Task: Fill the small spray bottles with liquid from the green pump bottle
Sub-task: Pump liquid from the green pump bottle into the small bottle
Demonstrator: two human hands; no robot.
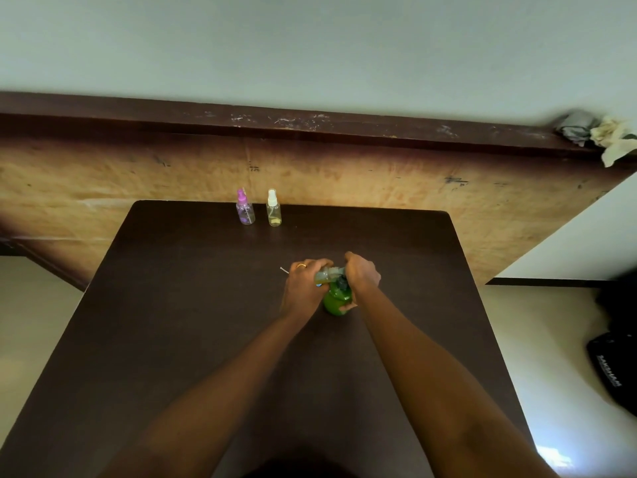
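The green pump bottle [336, 301] stands near the middle of the dark table [172, 305]. My right hand [362, 274] rests on top of its black pump head, thumb against the bottle's side. My left hand [303, 288] is closed around a small clear bottle [329, 274] with yellowish liquid, tilted on its side against the pump's spout. At the table's far edge stand two capped spray bottles: one with a purple cap [245, 208] and one with a white cap [273, 209] holding a little yellowish liquid.
A thin white tube [284, 270], likely a sprayer's dip tube, lies on the table just left of my left hand. A wooden board [379, 181] leans behind the table. Crumpled cloths [599, 134] sit on its top right corner. A black bag [612, 367] lies on the floor at right.
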